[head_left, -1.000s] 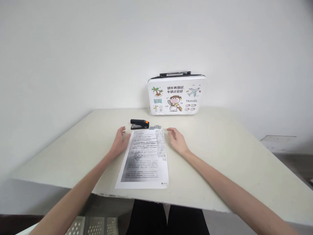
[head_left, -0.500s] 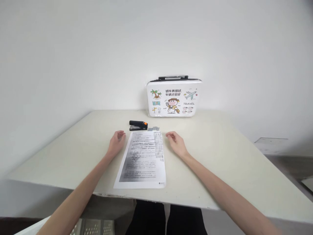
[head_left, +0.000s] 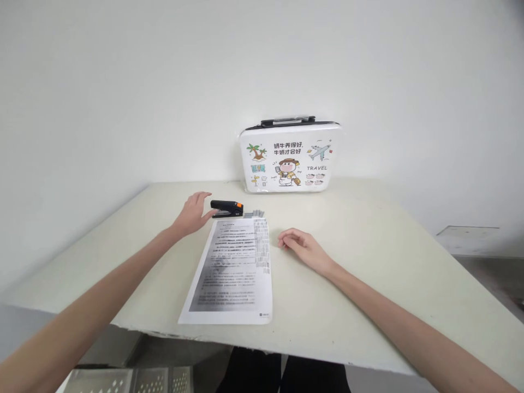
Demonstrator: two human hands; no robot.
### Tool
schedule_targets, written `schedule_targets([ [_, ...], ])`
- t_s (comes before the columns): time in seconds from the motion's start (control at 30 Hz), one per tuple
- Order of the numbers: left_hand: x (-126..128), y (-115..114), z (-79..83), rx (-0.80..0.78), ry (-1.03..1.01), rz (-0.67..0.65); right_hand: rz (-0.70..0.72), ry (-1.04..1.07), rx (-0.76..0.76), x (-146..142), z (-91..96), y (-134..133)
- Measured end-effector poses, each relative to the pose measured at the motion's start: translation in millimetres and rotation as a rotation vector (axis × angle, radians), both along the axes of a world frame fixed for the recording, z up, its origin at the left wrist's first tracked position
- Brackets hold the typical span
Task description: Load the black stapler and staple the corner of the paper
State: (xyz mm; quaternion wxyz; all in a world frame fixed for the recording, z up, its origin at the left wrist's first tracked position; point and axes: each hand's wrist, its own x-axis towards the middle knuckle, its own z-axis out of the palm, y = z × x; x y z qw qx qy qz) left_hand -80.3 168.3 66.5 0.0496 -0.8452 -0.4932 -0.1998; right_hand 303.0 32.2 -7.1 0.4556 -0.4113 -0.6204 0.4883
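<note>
A printed sheet of paper lies on the pale table in front of me. Just beyond its top edge sits a black stapler with an orange tip, and beside it a strip of grey staples. My left hand reaches to the stapler's left end, fingers spread and open, right at it or barely touching. My right hand rests on the table to the right of the sheet, fingers loosely curled, holding nothing.
A white case with cartoon travel pictures and a black handle stands upright against the wall at the table's back. A perforated white crate sits on the floor below the table's near edge, left of my legs.
My left hand has moved forward and left from beside the sheet to the stapler. My right hand has stayed beside the sheet and curled slightly.
</note>
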Motion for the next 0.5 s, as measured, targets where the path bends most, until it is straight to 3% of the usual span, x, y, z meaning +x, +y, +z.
schedule_targets([
  [0.13, 28, 19, 18.2, -0.109, 0.205, 0.009, 0.029, -0.018, -0.010, -2, 1.4, 1],
  [0.3, 50, 28, 27.4, -0.252, 0.388, 0.090, 0.026, 0.018, -0.020, -3, 3.5, 3],
  [0.5, 60, 15, 40.9, -0.098, 0.144, 0.186, -0.060, 0.058, 0.014, -3, 1.5, 4],
])
